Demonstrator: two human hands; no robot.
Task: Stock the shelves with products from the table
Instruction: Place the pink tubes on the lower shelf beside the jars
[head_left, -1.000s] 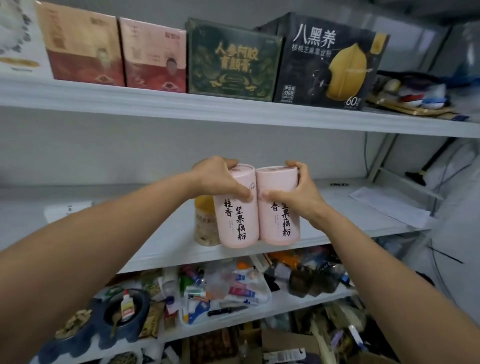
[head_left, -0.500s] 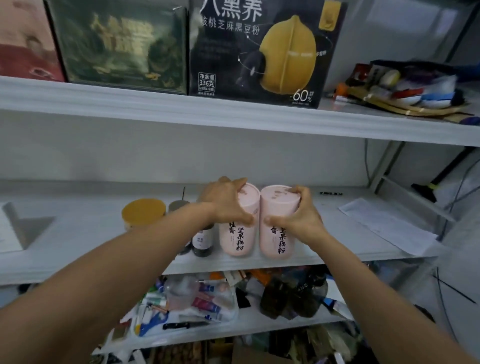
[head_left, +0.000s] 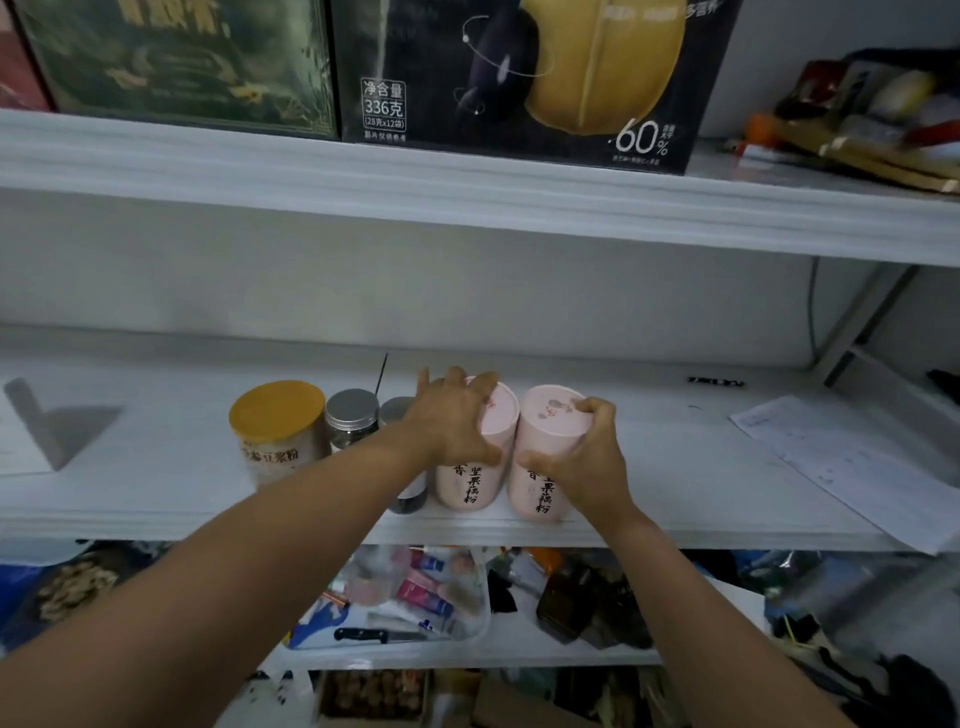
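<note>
Well, the left hand curls its fingers over the smooth left pink cylinder, the right hand clasps the right pink cylinder, both upright on the white shelf.

Looks like a storeroom or shop back room: white shelves carrying boxes of packaged food up top, jars and matching pink canisters mid-level, jumbled clutter below, papers far right.
</note>
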